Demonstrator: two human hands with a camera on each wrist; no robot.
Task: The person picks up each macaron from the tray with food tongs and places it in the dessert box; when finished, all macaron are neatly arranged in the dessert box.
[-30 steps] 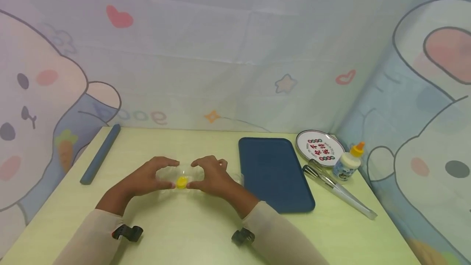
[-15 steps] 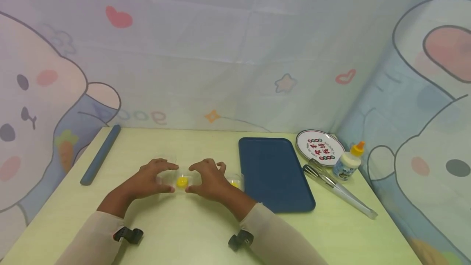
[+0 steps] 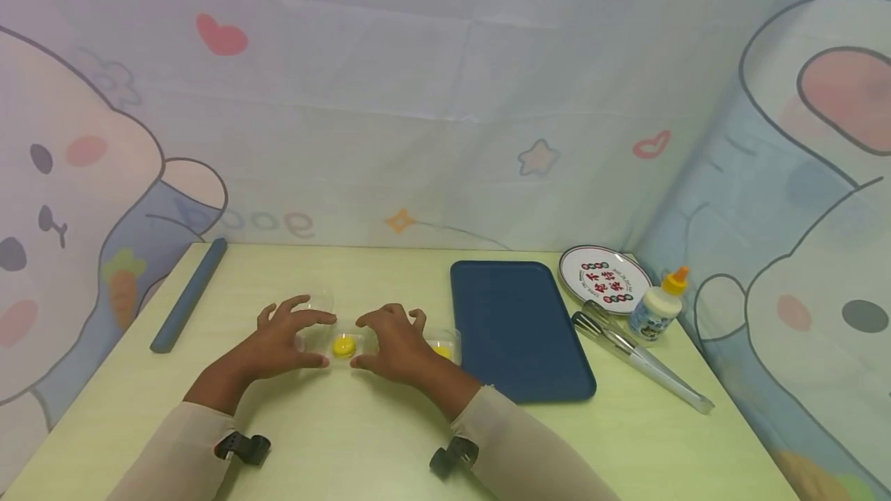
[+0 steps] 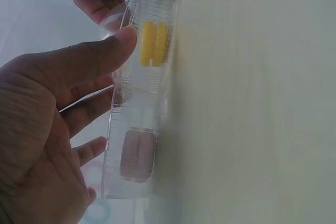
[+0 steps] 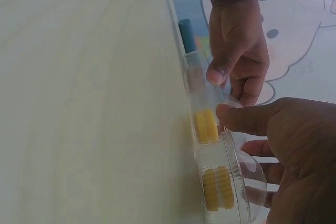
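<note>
A clear plastic box (image 3: 355, 359) of macarons lies on the table across my front. One yellow macaron (image 3: 344, 345) sits in its middle compartment, between my hands. A second yellow macaron (image 5: 218, 188) is in the right compartment, partly behind my right hand in the head view. A pinkish-brown macaron (image 4: 138, 155) fills the left one. My left hand (image 3: 278, 342) spans the box, thumb on the near rim and fingers at the far side. My right hand (image 3: 398, 342) holds it likewise. Clear domed plastic (image 5: 256, 190) rises behind the right fingers; whether the middle lid is closed I cannot tell.
Right of the box lies a dark blue tray (image 3: 518, 331). Beyond it are a white printed plate (image 3: 604, 277), metal tongs (image 3: 643, 362) and a white bottle with an orange tip (image 3: 657, 311). A grey-blue bar (image 3: 189, 296) lies along the left edge. A printed curtain surrounds the table.
My thumbs have drawn slightly apart from the middle macaron, and the left fingers have spread upward. The right compartment's yellow macaron has come into sight beside my right hand.
</note>
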